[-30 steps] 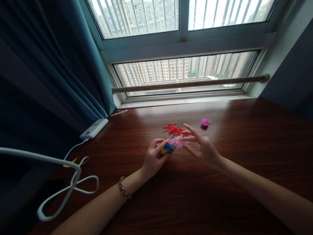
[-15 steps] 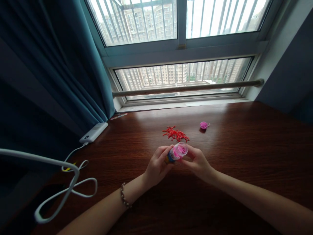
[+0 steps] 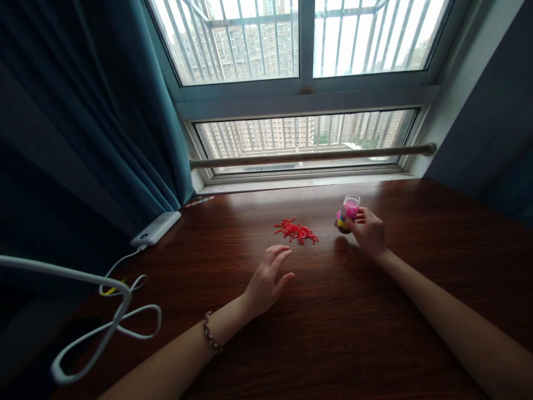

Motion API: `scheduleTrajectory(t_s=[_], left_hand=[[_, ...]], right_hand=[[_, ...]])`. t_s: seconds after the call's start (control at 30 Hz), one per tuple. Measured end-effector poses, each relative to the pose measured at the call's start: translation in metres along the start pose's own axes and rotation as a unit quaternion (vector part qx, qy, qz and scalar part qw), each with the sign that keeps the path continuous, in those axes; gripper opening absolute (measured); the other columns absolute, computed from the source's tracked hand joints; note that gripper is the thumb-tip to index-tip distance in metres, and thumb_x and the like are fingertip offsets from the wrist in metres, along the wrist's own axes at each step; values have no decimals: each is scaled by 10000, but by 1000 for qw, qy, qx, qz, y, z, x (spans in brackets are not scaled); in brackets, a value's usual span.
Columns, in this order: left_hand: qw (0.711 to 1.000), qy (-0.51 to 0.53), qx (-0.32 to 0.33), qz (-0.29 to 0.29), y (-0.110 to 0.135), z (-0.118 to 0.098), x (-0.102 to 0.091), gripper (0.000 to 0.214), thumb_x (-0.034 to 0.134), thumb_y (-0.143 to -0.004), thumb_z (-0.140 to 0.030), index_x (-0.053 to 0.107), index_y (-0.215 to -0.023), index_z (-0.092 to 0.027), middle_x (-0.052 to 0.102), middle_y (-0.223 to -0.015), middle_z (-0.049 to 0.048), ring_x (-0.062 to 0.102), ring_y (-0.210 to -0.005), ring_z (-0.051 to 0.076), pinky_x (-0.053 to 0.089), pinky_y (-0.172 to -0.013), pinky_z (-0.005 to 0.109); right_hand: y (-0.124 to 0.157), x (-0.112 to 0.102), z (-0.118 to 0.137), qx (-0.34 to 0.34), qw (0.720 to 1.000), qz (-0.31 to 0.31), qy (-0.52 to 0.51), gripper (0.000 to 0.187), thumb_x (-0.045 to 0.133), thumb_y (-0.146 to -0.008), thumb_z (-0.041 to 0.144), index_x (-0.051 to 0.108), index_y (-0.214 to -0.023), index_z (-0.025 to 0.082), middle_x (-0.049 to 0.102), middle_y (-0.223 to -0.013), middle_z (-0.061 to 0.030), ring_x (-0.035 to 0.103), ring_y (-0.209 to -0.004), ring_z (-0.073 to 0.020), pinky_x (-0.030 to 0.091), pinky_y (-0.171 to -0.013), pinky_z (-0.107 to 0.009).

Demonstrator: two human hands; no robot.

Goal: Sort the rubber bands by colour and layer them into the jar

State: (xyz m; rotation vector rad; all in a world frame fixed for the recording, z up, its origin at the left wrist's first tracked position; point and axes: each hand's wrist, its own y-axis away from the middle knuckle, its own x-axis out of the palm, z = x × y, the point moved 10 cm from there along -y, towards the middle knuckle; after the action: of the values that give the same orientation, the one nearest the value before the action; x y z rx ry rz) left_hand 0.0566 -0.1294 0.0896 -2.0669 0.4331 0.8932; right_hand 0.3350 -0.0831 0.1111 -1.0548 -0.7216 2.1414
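My right hand (image 3: 368, 230) grips a small clear jar (image 3: 350, 209) with pink pieces inside and a blue, yellow and dark lower part. The jar is upright and its top is uncovered. Partly hidden behind it is a pink lid (image 3: 338, 215) on the table. My left hand (image 3: 268, 280) is empty, fingers apart, above the wood just in front of a loose pile of thin red pieces (image 3: 296, 230). Those pieces look like small rubber bands or plastic links; I cannot tell which. A beaded bracelet (image 3: 211, 332) circles my left wrist.
The dark wooden table (image 3: 316, 333) runs back to the window sill. A white power bank (image 3: 156, 229) lies at the left by the blue curtain (image 3: 162, 139), joined to a looped white cable (image 3: 137, 333). A rail (image 3: 308, 158) crosses the window.
My left hand has let go of the jar and its fingers have opened. My right hand has carried the jar away to the right, over near the pink lid.
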Motion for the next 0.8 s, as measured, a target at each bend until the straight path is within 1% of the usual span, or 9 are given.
scheduleTrajectory(t_s=[0.1, 0.27, 0.37, 0.63, 0.8], left_hand=[[1000, -5, 3, 2, -1, -1, 0, 391, 497, -826, -247, 420, -1205, -190, 412, -1237, 119, 349, -1186, 233, 320, -1004, 433], [1000, -13, 8, 14, 0, -2, 4, 320, 498, -825, -236, 472, -1141, -191, 417, -1232, 113, 332, -1201, 235, 316, -1008, 439], [1000, -17, 7, 17, 0, -1, 5, 309, 496, -826, -231, 480, -1131, -187, 419, -1232, 113, 322, -1210, 237, 311, -1012, 439], [999, -23, 14, 16, 0, -3, 5, 275, 498, -824, -224, 497, -1095, -180, 431, -1222, 114, 326, -1205, 236, 317, -1007, 442], [1000, -24, 11, 16, 0, -1, 5, 273, 495, -825, -229, 500, -1095, -192, 431, -1228, 110, 326, -1209, 243, 322, -1001, 459]], right_hand=[[0, 2, -14, 5, 999, 1, 35, 441, 498, -738, 558, 559, -866, 140, 622, -747, -78, 584, -618, -192, 440, -601, -298], [-2, -1, -32, 52, 996, -13, 77, 431, 486, -731, 555, 566, -858, 151, 607, -703, -58, 566, -592, -189, 408, -567, -280], [-1, -3, -39, 74, 992, -18, 96, 421, 496, -720, 538, 569, -887, 159, 611, -725, -55, 565, -604, -192, 397, -572, -279], [1, -2, -54, 123, 988, -24, 86, 422, 478, -730, 545, 554, -909, 171, 625, -778, -68, 576, -651, -208, 402, -576, -280], [3, 2, -61, 145, 987, -25, 60, 467, 486, -714, 561, 520, -981, 179, 629, -820, -65, 587, -656, -210, 416, -578, -286]])
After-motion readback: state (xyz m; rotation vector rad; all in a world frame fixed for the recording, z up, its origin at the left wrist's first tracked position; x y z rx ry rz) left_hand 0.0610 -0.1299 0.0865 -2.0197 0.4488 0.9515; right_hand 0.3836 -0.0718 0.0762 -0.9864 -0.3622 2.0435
